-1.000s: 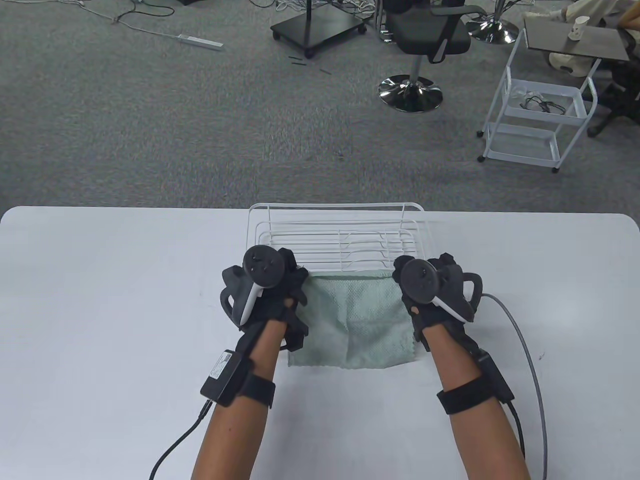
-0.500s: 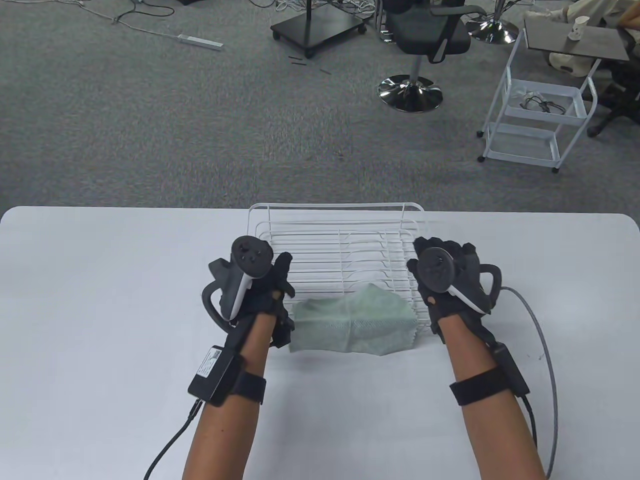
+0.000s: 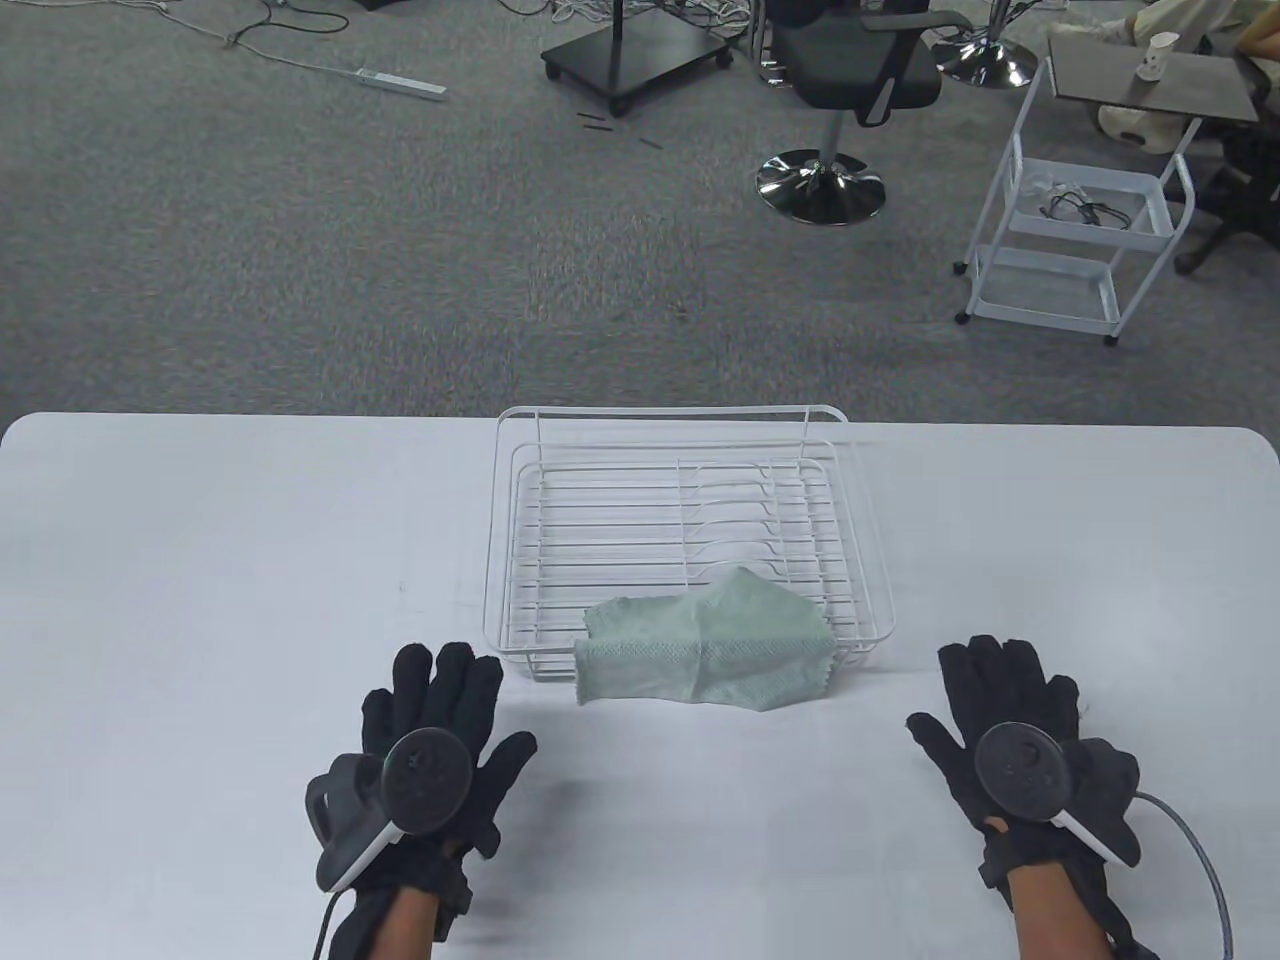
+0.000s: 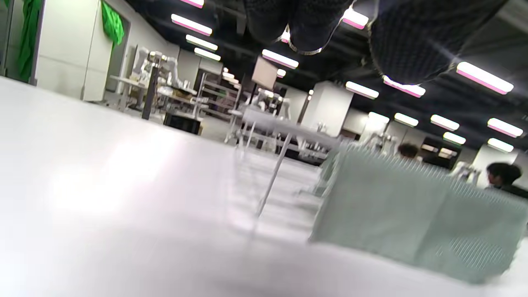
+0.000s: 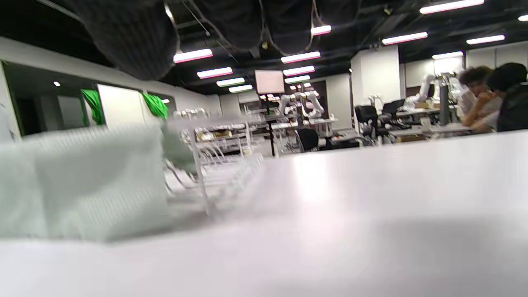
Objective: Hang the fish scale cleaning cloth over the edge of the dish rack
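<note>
A pale green scaly cloth (image 3: 705,650) hangs over the near edge of the white wire dish rack (image 3: 520,560); part lies inside the rack, part hangs down the front to the table. It also shows in the left wrist view (image 4: 412,218) and the right wrist view (image 5: 82,181). My left hand (image 3: 430,740) rests flat on the table, fingers spread, to the near left of the rack. My right hand (image 3: 1010,730) rests flat on the table to the near right. Both hands hold nothing.
The white table (image 3: 200,560) runs wide on both sides of the rack. Beyond its far edge is grey carpet with an office chair (image 3: 850,90) and a white trolley (image 3: 1080,230).
Both hands let go of the cloth at the rack's near edge and drew back toward me, landing flat on the table on either side. The cloth stays draped over the rack edge.
</note>
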A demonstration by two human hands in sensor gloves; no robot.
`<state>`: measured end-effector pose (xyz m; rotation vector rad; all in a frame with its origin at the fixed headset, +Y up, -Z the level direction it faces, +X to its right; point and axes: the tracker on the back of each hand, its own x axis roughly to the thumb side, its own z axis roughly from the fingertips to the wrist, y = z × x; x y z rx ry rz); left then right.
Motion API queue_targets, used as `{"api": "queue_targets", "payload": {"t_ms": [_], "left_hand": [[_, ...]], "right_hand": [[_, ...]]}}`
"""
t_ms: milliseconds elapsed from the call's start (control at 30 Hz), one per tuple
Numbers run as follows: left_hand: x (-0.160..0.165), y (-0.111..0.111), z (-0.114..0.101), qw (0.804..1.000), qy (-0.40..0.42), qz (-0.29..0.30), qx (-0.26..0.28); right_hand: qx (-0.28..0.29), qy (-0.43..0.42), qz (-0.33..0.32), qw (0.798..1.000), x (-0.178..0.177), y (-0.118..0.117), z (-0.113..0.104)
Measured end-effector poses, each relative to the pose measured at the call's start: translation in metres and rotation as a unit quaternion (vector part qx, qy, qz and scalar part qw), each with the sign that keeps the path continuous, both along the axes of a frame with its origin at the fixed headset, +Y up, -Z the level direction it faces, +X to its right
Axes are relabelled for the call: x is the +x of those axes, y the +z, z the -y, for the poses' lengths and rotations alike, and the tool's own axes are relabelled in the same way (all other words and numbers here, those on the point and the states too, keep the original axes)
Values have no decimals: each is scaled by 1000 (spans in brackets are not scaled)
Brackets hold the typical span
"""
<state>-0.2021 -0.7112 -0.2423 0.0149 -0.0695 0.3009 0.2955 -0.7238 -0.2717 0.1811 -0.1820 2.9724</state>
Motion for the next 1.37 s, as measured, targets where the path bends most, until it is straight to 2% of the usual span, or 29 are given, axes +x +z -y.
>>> {"api": "queue_targets", "payload": {"t_ms": [33,100,133,167,200,267,400,500,667,900,1367], "left_hand": [[0,-1,13,1000,3,-4,0],[3,-6,35,1000,4,5,-13],[5,-9,38,999,-1,13,-37],[6,-13,39,995,-24,17,-96],[6,-13,38,995,-37,14,-96],[5,-14,42,998,-24,2,-60],[0,-13,49,996,-28,7,-86],[0,-14,50,995,-36,9,-93],[3,-14,47,996,-36,8,-87],[2,-14,49,996,-35,10,-83],[1,-14,51,995,-38,11,-95]], "right_hand": [[-16,-1,-6,1000,0,-3,15],[-92,-22,11,995,3,-10,26],[-88,-20,15,996,4,-10,27],[-60,-10,9,998,4,-12,29],[-63,-8,7,998,4,-14,32],[-103,-19,16,994,3,-13,37],[-105,-14,17,994,3,-12,43],[-119,-27,26,992,7,-14,48],[-98,-52,25,993,11,-13,41],[-103,-81,33,991,17,-10,39],[-115,-80,24,990,14,-13,44]]}}
